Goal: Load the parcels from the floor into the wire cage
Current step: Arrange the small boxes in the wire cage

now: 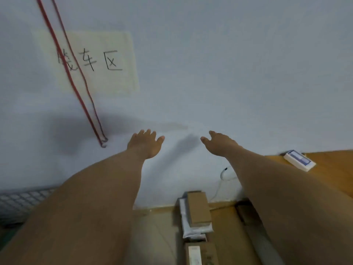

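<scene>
Both my arms stretch forward toward a pale wall. My left hand (146, 144) is spread with fingers apart and holds nothing. My right hand (219, 143) is likewise open and empty. On the floor below, between my arms, lie parcels: a brown cardboard box (198, 208) on top of a white plastic mailer (186, 220), and another brown box with a white label (201, 254) nearer to me. A piece of the wire cage mesh (21, 200) shows at the lower left, mostly hidden behind my left arm.
A paper sign with handwritten characters (91, 60) hangs on the wall. Two red cords with hooks (84, 92) dangle in front of it. At the right, a wooden surface (332, 165) carries a white and blue box (299, 160). A white cable (222, 175) runs down the wall.
</scene>
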Available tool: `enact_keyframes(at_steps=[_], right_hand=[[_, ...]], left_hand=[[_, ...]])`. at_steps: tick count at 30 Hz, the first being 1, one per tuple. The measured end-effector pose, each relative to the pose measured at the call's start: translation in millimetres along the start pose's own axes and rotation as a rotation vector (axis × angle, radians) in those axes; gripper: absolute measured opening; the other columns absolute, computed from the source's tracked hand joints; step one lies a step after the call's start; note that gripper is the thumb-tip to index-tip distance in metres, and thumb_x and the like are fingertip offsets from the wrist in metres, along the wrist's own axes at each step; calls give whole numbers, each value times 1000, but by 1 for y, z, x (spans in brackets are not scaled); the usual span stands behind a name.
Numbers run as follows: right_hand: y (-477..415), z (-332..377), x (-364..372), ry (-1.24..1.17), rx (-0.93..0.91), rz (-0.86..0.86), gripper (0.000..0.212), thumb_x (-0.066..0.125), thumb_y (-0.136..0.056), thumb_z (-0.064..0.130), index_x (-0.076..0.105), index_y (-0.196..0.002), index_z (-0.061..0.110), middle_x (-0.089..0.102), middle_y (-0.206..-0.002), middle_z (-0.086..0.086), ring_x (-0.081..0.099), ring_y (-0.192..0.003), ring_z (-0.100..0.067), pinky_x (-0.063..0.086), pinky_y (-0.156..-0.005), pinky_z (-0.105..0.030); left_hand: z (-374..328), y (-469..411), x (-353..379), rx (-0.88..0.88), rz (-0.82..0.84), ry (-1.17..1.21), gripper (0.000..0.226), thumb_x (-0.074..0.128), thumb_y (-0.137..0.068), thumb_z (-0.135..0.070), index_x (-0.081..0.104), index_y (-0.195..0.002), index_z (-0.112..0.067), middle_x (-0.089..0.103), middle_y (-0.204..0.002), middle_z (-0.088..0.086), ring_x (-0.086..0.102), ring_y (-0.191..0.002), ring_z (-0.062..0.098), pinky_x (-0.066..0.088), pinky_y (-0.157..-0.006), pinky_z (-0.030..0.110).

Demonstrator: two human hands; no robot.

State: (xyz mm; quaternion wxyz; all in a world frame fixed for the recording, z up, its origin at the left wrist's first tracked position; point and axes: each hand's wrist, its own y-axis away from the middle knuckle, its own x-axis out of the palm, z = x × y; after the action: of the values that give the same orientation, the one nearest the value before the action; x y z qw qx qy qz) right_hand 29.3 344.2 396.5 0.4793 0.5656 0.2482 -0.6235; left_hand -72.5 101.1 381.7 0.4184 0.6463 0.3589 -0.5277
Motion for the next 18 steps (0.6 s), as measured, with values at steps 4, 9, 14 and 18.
enact_keyframes(at_steps=[4, 9, 14, 18], right_hand=[[-63, -52, 111, -73, 50, 144, 70, 29, -103, 60, 30, -155, 13, 42, -155, -12, 42, -139, -35, 37, -110, -49], [-106, -132, 276, -219, 271, 345, 72, 31, -103, 59, 34, -152, 7, 43, -153, -18, 45, -136, -38, 41, -109, -48], [-127, -198, 422, -368, 479, 422, 71, 37, -103, 56, 28, -158, 12, 32, -162, -12, 37, -144, -35, 34, -112, -46], [-156, -231, 497, -508, 556, 424, 75, 39, -101, 59, 23, -159, 14, 35, -160, -13, 44, -137, -37, 44, -105, -48]], left_hand=[[-21, -41, 119, -106, 179, 121, 68, 11, -107, -54, 28, -160, -16, 26, -166, 6, 27, -150, 29, 22, -121, 46], [-61, -75, 297, -182, 429, 353, 68, 20, -107, -56, 35, -156, -11, 34, -163, 10, 36, -146, 31, 29, -116, 40], [-101, -93, 456, -267, 573, 539, 54, 24, -112, -37, 50, -144, -3, 53, -146, 22, 51, -134, 35, 39, -107, 36], [-108, -111, 552, -517, 591, 805, 56, 37, -108, -45, 50, -146, -6, 55, -143, 18, 57, -117, 32, 43, -91, 34]])
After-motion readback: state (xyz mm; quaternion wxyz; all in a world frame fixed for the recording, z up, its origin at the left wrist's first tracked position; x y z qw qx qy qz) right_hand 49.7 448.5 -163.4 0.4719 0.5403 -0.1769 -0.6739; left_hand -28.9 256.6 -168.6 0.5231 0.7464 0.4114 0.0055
